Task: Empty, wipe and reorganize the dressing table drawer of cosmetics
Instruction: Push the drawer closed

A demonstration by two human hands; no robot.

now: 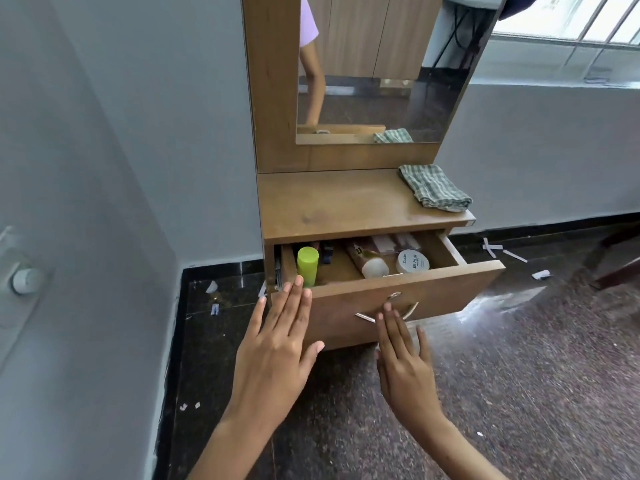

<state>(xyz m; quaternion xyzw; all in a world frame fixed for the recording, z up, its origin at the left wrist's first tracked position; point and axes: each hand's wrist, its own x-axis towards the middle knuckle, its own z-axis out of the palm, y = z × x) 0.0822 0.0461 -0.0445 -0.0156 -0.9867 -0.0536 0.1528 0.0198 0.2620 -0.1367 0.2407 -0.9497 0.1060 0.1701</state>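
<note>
two hands: left hand (277, 344) and right hand (403, 358) both flat, fingers straight, holding nothing.
drawer (388, 306): part open, cosmetics inside; left fingertips at its front top edge, right fingertips by the handle (403, 308).
risk: a jolt could topple the upright green bottle (307, 266), just beyond the left fingertips.
cloth (434, 188): on the tabletop, well apart from both hands.

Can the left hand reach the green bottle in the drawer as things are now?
Probably yes. The left hand is open, its fingertips at the front edge of the open drawer, and the green bottle stands upright just behind that edge, with nothing over it.
</note>
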